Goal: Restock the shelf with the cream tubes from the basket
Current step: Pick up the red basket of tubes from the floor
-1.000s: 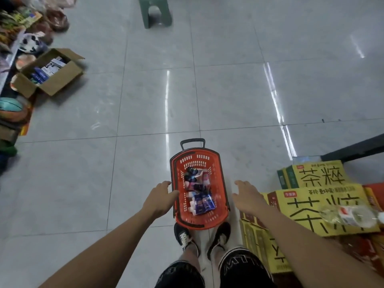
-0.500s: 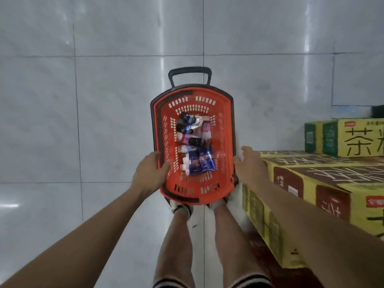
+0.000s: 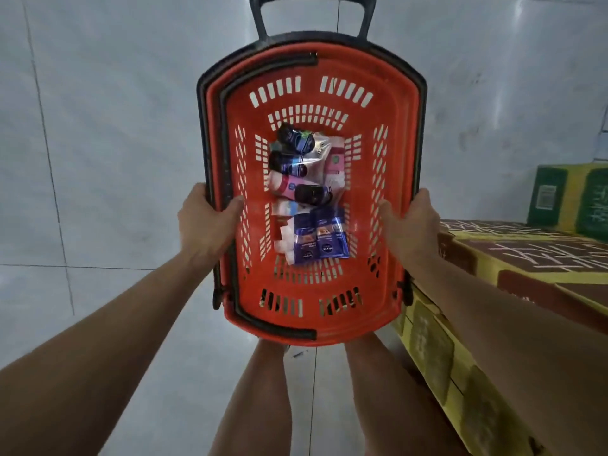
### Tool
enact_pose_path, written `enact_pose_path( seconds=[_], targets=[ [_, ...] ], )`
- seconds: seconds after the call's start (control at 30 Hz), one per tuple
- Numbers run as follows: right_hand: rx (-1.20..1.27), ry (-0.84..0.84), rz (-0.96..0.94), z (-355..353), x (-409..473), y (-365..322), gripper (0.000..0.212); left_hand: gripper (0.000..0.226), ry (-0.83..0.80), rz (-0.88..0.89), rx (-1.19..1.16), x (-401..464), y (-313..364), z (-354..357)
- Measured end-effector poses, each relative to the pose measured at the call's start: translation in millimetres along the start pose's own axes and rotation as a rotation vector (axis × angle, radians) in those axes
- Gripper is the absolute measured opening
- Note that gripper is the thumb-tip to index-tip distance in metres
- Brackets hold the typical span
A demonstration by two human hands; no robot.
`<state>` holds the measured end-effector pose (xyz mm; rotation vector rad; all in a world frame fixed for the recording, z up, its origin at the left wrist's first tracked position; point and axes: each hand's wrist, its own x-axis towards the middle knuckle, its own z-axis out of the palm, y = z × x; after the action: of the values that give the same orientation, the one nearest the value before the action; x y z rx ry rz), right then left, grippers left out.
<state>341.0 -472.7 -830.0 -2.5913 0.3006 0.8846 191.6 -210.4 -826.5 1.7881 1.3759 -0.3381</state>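
Observation:
An orange plastic basket (image 3: 391,93) with black handles fills the middle of the view, held up in front of me above my legs. Several cream tubes (image 3: 307,195) lie in a heap on its bottom: dark, pink, white and blue ones. My left hand (image 3: 207,225) grips the left rim, thumb inside the basket. On the right rim my right hand (image 3: 408,225) holds on the same way. No shelf is in view.
Grey tiled floor (image 3: 98,159) lies below and around. Stacked yellow cartons (image 3: 513,268) with printed characters stand close on my right, another yellow-green carton (image 3: 566,195) behind them. My bare legs (image 3: 260,399) are under the basket.
Both hands closed on the basket's rims and lifted it off the floor towards me; it now looks much larger. The view has tilted downward.

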Motion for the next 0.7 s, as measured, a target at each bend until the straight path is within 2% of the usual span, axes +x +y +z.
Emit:
enact_pose_path(
  seconds=[0.13, 0.33, 0.7],
  targets=[
    [-0.127, 0.009, 0.01, -5.6, -3.2, -5.7, 0.046, 0.042, -0.105, -0.009, -0.027, 5.5, -0.9, -6.2],
    [-0.166, -0.026, 0.019, -49.8, -35.9, -23.6, 0.048, 0.048, -0.089, 0.012, -0.051, -38.5, 10.9, -37.0],
    [-0.106, -0.058, -0.058, -223.3, -186.4, -96.3, 0.049, 0.033, -0.081, 0.111, -0.077, -194.2, 107.2, -200.8]
  ],
)
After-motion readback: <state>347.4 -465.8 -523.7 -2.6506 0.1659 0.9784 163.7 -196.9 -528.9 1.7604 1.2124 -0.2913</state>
